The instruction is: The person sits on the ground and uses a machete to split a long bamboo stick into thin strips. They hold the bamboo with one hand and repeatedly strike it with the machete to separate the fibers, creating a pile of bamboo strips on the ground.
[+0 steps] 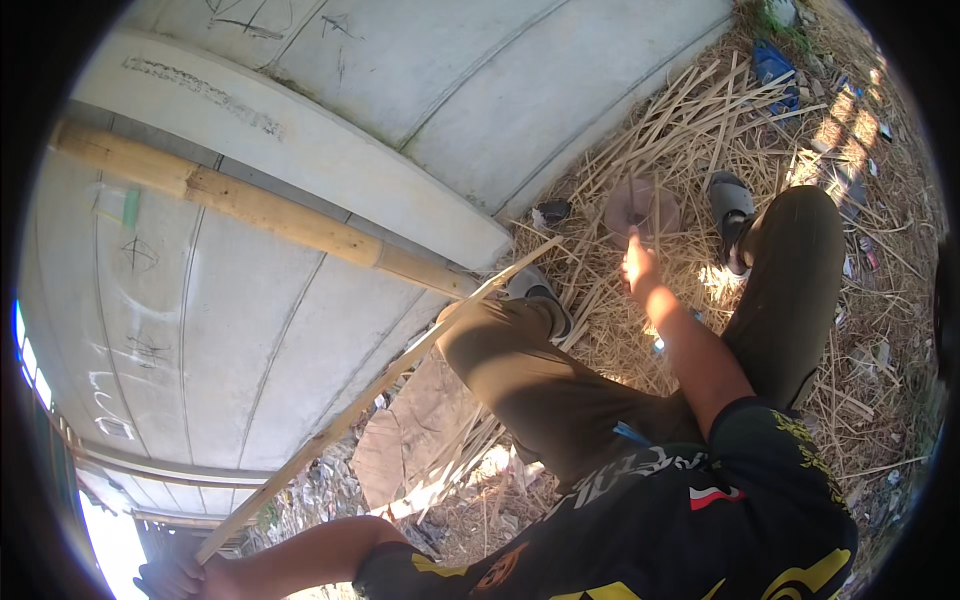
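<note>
The left hand (175, 575) grips one end of a long thin bamboo strip (370, 405) lying across the knee, while the right hand (640, 265) reaches open toward the straw (640, 150), so the strip may slip or snap.

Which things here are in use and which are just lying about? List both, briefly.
In use:
left hand gripping the thin bamboo strip
right hand reaching toward the round brown disc

Lying about:
thick bamboo pole against the concrete wall
bamboo slivers
flat brown board
blue scrap
</note>
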Action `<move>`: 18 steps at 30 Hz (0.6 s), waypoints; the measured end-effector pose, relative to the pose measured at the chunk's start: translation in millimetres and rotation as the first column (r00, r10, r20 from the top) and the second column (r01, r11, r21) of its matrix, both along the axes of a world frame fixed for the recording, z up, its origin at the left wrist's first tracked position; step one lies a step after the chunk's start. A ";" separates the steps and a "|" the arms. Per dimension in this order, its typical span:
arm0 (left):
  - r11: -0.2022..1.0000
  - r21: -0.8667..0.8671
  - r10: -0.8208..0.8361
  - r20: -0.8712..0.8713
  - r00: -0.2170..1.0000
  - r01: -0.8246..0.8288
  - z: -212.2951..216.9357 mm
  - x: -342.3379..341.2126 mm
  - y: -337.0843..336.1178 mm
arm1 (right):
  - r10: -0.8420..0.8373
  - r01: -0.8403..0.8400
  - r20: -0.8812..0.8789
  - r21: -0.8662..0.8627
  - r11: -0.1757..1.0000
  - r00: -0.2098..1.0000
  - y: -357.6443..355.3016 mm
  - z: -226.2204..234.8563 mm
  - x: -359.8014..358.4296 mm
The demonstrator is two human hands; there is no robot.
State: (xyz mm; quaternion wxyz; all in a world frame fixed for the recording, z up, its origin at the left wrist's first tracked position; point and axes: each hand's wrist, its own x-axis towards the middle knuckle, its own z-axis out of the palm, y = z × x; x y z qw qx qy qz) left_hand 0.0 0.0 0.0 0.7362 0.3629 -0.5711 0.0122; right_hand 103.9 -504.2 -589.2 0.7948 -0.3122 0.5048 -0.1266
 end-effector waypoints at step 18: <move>0.762 -0.036 0.578 -0.412 0.704 -0.647 -228.2 77.2 -308.7 | -0.093 0.087 0.066 0.084 0.993 0.993 25.3 77.9 -11.9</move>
